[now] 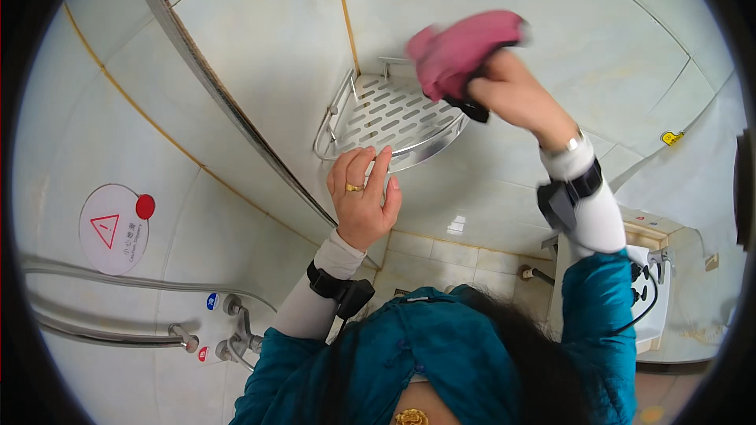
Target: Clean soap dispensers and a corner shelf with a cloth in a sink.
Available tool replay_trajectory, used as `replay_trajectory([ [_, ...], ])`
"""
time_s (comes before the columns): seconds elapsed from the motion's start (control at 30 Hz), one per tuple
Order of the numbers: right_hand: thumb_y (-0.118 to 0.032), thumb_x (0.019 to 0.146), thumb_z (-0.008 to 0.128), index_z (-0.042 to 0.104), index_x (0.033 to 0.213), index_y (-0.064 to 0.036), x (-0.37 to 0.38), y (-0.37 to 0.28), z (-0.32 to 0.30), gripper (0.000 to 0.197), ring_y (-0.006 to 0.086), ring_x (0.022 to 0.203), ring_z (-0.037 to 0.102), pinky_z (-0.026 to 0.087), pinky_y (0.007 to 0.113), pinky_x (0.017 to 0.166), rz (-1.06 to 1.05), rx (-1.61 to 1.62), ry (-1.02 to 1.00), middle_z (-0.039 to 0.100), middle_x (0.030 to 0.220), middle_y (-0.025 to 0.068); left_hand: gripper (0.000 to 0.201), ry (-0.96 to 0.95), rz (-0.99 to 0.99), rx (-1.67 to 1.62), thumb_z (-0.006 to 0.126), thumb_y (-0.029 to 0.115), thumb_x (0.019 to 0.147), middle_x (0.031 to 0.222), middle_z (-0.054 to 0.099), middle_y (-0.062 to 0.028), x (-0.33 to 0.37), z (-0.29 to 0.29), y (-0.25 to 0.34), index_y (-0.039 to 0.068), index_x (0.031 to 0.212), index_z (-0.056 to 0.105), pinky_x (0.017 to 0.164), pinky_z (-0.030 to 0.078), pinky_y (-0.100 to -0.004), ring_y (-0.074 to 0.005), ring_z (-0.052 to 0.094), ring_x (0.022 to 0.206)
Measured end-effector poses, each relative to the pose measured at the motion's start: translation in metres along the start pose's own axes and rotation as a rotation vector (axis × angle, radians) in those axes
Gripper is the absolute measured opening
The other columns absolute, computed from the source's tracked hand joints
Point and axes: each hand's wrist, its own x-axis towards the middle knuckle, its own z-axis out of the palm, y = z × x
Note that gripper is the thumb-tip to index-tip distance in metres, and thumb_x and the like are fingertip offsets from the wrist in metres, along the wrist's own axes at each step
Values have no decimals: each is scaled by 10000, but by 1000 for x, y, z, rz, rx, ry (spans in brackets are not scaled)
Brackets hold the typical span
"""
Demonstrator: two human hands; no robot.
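Note:
A silver metal corner shelf [382, 114] with slotted holes is fixed where two tiled walls meet. My left hand [364, 198], wearing a gold ring, is at its front rail with fingers stretched out and the thumb apart. The fingertips seem to touch the rail; I cannot tell how firmly. Up on the right, my right hand [512, 94] grips a bunched pink cloth [465, 47] with a dark edge. The cloth is smeared by motion and held above the shelf's right side, hiding part of it. Nothing stands on the visible part of the shelf.
A curved metal rail [213, 83] runs down the left. Beyond it are a shower mixer tap [240, 330], a grab bar [110, 336] and a round warning sticker [114, 228]. A white basin [652, 307] with a tap stands at the lower right.

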Motion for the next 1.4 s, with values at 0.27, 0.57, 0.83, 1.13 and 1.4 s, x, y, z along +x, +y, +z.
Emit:
replay_trajectory([
  [0.27,-389,944,504,320,1459,-39,78,14,43,649,350,1307,416,335,356,1077,33,-698,-743,424,1419,239,447,-7,-8,-11,657,82,746,1188,532,-108,1,-7,0,24,1188,622,955,368,-436,-319,490,1124],
  [0.57,-294,948,531,546,1294,-22,77,-10,82,440,273,1282,456,338,334,1068,-62,-239,-1207,508,1359,186,417,17,-20,-48,652,75,753,1215,531,-118,-4,-6,-3,27,1167,625,969,370,-455,-321,484,1144],
  [0.83,-225,822,646,651,1111,12,96,10,54,374,320,1123,580,457,374,935,3,-1054,-800,573,1291,184,397,20,20,-54,655,69,742,1218,535,-119,-3,-3,-2,37,1138,639,977,377,-475,-323,492,1144],
  [1.13,-145,807,683,562,1249,-41,83,18,70,470,349,1223,489,412,368,1003,-289,-475,-890,491,1344,203,382,21,37,-22,655,67,753,1211,536,-121,-4,-3,-8,36,1133,636,939,403,-455,-325,502,1127],
  [1.4,-27,660,577,662,987,2,71,30,53,339,390,892,629,507,437,765,-126,-960,-655,659,887,226,386,-2,25,-36,640,64,766,1220,546,-131,-5,-3,-8,29,1151,630,961,391,-467,-338,500,1136],
])
